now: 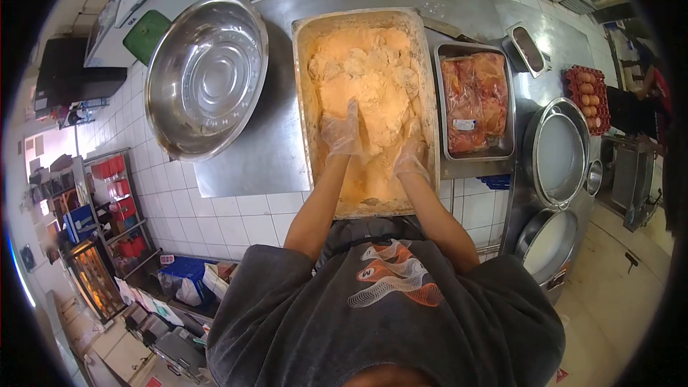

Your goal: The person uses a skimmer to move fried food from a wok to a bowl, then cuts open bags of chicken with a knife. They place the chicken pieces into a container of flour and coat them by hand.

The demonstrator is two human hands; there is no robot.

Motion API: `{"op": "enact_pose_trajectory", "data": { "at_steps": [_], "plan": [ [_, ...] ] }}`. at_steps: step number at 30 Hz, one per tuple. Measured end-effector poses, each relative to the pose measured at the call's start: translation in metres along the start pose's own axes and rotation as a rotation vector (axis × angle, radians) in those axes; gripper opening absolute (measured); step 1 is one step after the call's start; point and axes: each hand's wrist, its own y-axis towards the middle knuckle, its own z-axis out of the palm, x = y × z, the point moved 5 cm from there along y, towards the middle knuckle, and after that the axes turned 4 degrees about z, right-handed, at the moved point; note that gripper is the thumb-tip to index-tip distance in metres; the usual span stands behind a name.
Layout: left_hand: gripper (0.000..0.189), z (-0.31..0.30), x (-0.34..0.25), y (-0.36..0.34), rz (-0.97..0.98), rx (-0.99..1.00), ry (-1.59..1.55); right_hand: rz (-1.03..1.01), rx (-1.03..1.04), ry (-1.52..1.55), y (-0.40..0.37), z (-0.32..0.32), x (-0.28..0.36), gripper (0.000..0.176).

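A deep rectangular tray in front of me holds orange-tinted breading flour, with coated lumpy pieces heaped toward its far end. Both hands wear clear plastic gloves and are down in the flour. My left hand is left of the tray's middle, one finger stretched forward and the others partly hidden. My right hand lies along the right side, its fingers extended against the mound and partly covered by flour. Neither hand shows a grip on a piece.
A large steel basin stands left of the tray. On the right are a metal tray of packed raw meat, a small metal container, eggs in a red tray, and two bowls of pale liquid. Another person stands far right.
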Motion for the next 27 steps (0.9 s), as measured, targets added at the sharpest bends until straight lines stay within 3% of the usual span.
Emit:
{"op": "enact_pose_trajectory", "data": {
  "at_steps": [2,3,5,8,11,15,20,23,26,27],
  "plan": [
    [0.090,0.024,0.025,0.031,-0.140,-0.012,0.022,-0.180,0.026,-0.062,0.054,-0.010,-0.015,0.071],
    [0.090,0.048,0.046,0.054,-0.148,0.186,-0.120,-0.142,0.063,-0.001,0.066,-0.007,-0.016,0.069],
    [0.087,0.027,0.017,0.039,-0.131,0.311,-0.207,-0.067,0.146,0.121,0.084,0.000,-0.016,0.066],
    [0.082,0.009,-0.031,0.015,-0.158,0.419,-0.417,0.067,0.415,0.057,0.079,0.018,0.000,0.069],
    [0.068,0.009,-0.063,0.001,-0.337,0.562,-0.706,0.116,0.393,-0.129,0.112,0.004,-0.012,0.067],
    [0.058,0.012,-0.083,0.015,-0.220,0.730,-0.802,0.073,0.479,-0.169,0.149,0.007,-0.029,0.060],
    [0.049,0.049,-0.034,0.067,-0.071,0.846,-0.853,-0.061,0.547,-0.295,0.091,0.048,-0.002,0.055],
    [0.043,0.037,-0.021,0.078,-0.147,0.489,-0.612,0.067,0.386,-0.426,0.062,0.063,0.023,0.053],
    [0.046,0.025,-0.035,0.072,0.638,0.424,0.656,-0.034,0.192,-0.779,0.057,0.052,0.035,0.060],
    [0.049,0.020,-0.033,0.070,0.597,0.422,0.606,-0.053,0.152,-0.913,0.055,0.051,0.040,0.063]
  ]
}}
